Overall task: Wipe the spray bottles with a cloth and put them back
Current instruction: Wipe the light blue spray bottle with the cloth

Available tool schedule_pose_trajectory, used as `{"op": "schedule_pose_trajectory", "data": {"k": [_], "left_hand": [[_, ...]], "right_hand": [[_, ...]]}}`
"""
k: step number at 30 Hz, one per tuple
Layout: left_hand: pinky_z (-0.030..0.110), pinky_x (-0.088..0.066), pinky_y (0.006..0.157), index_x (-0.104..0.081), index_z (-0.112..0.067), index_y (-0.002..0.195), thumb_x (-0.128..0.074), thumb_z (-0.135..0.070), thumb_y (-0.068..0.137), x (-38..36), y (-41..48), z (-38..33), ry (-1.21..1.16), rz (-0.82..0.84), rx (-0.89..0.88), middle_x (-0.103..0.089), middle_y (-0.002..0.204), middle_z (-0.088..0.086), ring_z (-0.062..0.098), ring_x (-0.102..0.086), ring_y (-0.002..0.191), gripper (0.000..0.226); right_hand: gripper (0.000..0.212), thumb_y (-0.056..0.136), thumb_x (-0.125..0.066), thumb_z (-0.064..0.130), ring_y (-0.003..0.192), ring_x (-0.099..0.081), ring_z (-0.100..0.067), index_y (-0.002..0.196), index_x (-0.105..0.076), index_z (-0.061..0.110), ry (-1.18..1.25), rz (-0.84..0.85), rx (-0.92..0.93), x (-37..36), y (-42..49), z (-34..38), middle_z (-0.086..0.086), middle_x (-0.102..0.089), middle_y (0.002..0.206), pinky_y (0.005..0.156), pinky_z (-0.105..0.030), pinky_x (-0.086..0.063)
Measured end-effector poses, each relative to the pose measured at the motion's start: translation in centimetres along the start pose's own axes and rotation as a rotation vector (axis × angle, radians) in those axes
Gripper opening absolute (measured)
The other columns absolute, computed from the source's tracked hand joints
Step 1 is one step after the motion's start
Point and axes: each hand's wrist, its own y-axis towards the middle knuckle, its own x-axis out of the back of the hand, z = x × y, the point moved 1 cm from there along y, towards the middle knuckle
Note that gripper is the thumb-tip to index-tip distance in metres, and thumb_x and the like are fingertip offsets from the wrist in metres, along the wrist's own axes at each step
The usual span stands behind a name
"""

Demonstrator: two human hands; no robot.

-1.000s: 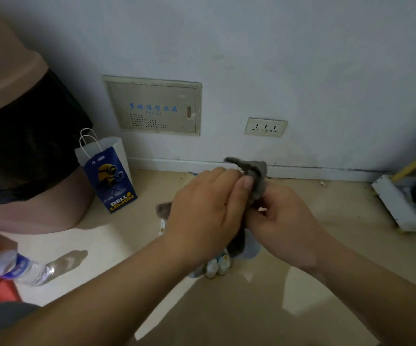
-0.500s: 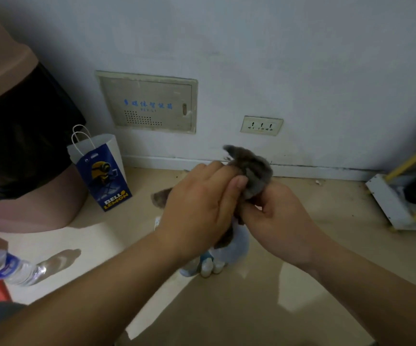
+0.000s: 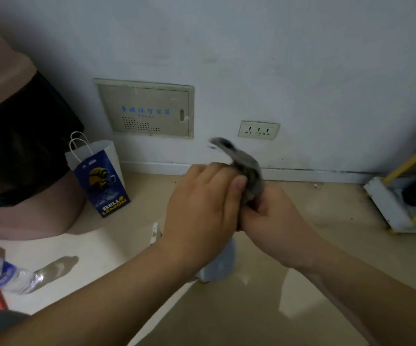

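A grey cloth (image 3: pixel 248 171) is bunched over the top of a pale blue spray bottle (image 3: pixel 221 260) that I hold above the floor. My left hand (image 3: pixel 202 208) grips the cloth, its thumb pressing the fabric against the bottle's top. From the right, my right hand (image 3: pixel 274 226) has its fingers curled round the bottle's upper part, just under the cloth. Only the bottle's lower body shows beneath my hands; its head is hidden. A blurred tail of cloth sticks up and to the left.
A blue and white paper bag (image 3: pixel 98 176) stands by the wall at left, beside a large pink and black container (image 3: pixel 19 151). A plastic water bottle (image 3: pixel 9 278) lies at lower left. A white rack with yellow bars (image 3: pixel 399 198) stands at right.
The cloth has slid further over the bottle's top and its loose tail swung up. The small white bottles seen on the floor before are now hidden behind my hands.
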Motion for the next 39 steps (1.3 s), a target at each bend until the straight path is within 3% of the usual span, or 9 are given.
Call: {"op": "schedule_pose_trajectory", "data": {"k": [3,8,10,14,20,25,28,33,39], "left_hand": [[0.032,-0.043,0.077,-0.067,-0.02,0.108,-0.038,-0.032,0.108,0.2,0.3,1.4,-0.072,0.114,-0.066,-0.063,0.094,-0.007,0.018,-0.054,0.085,0.031],[0.019,-0.049,0.075,-0.07,-0.026,0.099,-0.034,-0.039,0.111,0.2,0.8,1.5,-0.703,0.194,0.682,-0.073,0.088,-0.013,0.0,-0.066,0.083,0.04],[0.023,-0.045,0.074,-0.065,-0.027,0.094,-0.032,-0.038,0.111,-0.6,-0.3,0.6,-0.462,0.208,0.537,-0.068,0.087,-0.007,0.004,-0.062,0.081,0.039],[0.025,-0.038,0.075,-0.061,-0.017,0.097,-0.035,-0.032,0.108,-0.3,-0.8,0.6,-0.032,0.101,-0.022,-0.062,0.093,-0.002,0.015,-0.051,0.083,0.032],[0.021,-0.04,0.063,-0.059,-0.025,0.087,-0.032,-0.038,0.112,0.0,0.7,2.6,-0.436,0.183,0.525,-0.06,0.074,-0.008,0.004,-0.055,0.069,0.039],[0.029,-0.036,0.07,-0.061,-0.014,0.094,-0.037,-0.03,0.107,-0.2,-0.5,0.4,-0.02,0.06,-0.017,-0.059,0.087,0.001,0.019,-0.049,0.078,0.032],[0.029,-0.036,0.068,-0.058,-0.015,0.099,-0.037,-0.034,0.108,0.4,0.1,2.5,-0.097,0.163,-0.134,-0.053,0.088,-0.005,0.016,-0.046,0.077,0.029],[0.026,-0.048,0.074,-0.061,-0.022,0.103,-0.035,-0.038,0.111,-0.7,-0.6,3.3,-0.44,0.187,0.355,-0.066,0.089,-0.01,0.003,-0.061,0.08,0.032],[0.027,-0.044,0.067,-0.069,-0.025,0.097,-0.034,-0.042,0.111,0.0,-0.9,3.5,-0.683,0.187,1.037,-0.072,0.095,-0.005,0.006,-0.063,0.082,0.041]], "right_hand": [[0.017,0.09,-0.058,0.018,0.075,-0.061,-0.05,0.087,-0.063,0.002,0.02,0.022,-0.001,0.4,-0.1,-0.1,-0.032,-0.061,0.078,0.066,-0.069,-0.053],[0.031,0.084,-0.063,0.044,0.082,-0.069,-0.039,0.097,-0.07,0.017,-0.06,-0.035,-0.009,1.4,0.3,0.3,-0.017,-0.071,0.085,0.072,-0.06,-0.057],[0.01,0.092,-0.065,0.025,0.071,-0.063,-0.037,0.089,-0.07,0.017,-0.092,0.016,0.009,1.5,0.2,0.0,-0.015,-0.069,0.076,0.067,-0.055,-0.056],[0.026,0.096,-0.059,0.009,0.062,-0.062,-0.015,0.075,-0.064,0.023,-0.137,0.063,0.036,1.1,-0.7,0.6,0.003,-0.066,0.064,0.061,-0.033,-0.053],[0.009,0.094,-0.067,0.026,0.081,-0.07,-0.036,0.099,-0.072,0.02,-0.103,-0.044,0.0,1.4,0.3,0.2,-0.012,-0.073,0.084,0.072,-0.058,-0.058],[0.021,0.094,-0.06,0.002,0.063,-0.062,-0.03,0.077,-0.065,0.013,-0.07,0.045,0.003,1.0,-0.4,0.7,-0.012,-0.066,0.067,0.062,-0.051,-0.055],[0.017,0.096,-0.062,0.005,0.066,-0.066,-0.026,0.083,-0.068,0.014,-0.037,0.068,0.007,0.8,-0.7,0.9,-0.007,-0.07,0.07,0.063,-0.044,-0.06],[0.012,0.101,-0.061,0.01,0.054,-0.061,-0.002,0.103,-0.073,0.011,0.217,-0.116,-0.174,1.0,-0.2,0.7,0.011,-0.066,0.061,0.07,-0.035,-0.063],[0.015,0.101,-0.06,0.013,0.075,-0.062,-0.018,0.11,-0.072,0.01,0.292,-0.19,-0.219,3.5,0.6,0.6,-0.009,-0.064,0.076,0.079,-0.046,-0.064]]}}
